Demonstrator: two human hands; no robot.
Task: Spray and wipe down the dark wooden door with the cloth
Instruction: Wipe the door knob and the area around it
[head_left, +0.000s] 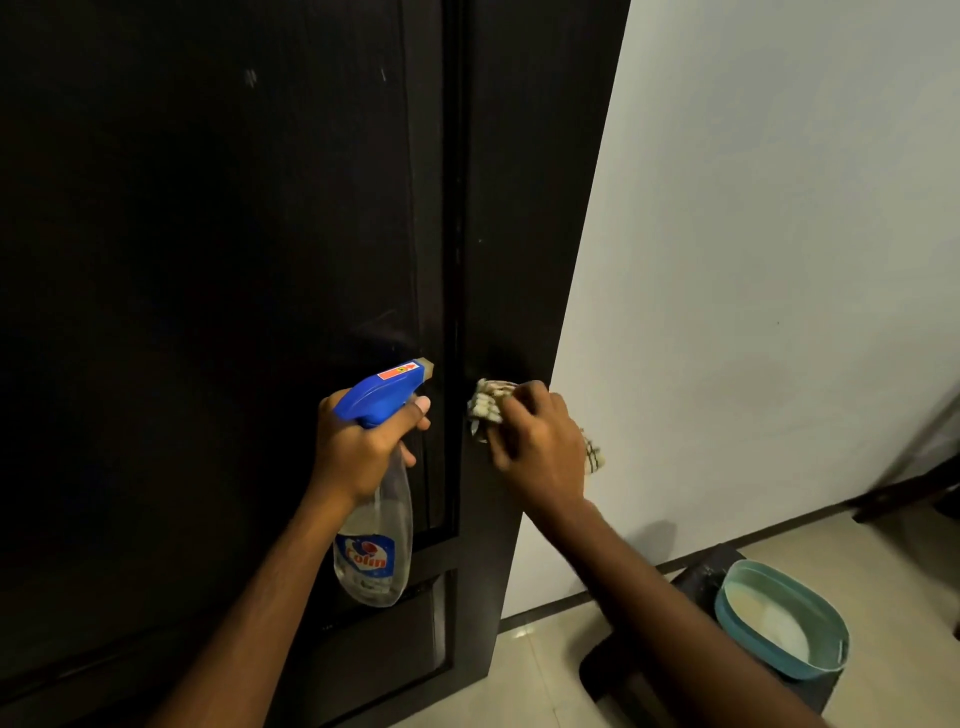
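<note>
Possible faults: a squeeze with the bottle (374, 545) so near the door (208, 260) may send drips down the panel groove, and the cloth (485, 402), at the door's right edge, may slip off it. The left hand (358, 447) grips the bottle neck, forefinger by the trigger; the right hand (540, 447), fingers bent over the bunched cloth, presses it to the door's right stile.

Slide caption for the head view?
Left hand grips spray bottle; right hand holds cloth against dark door.
</note>
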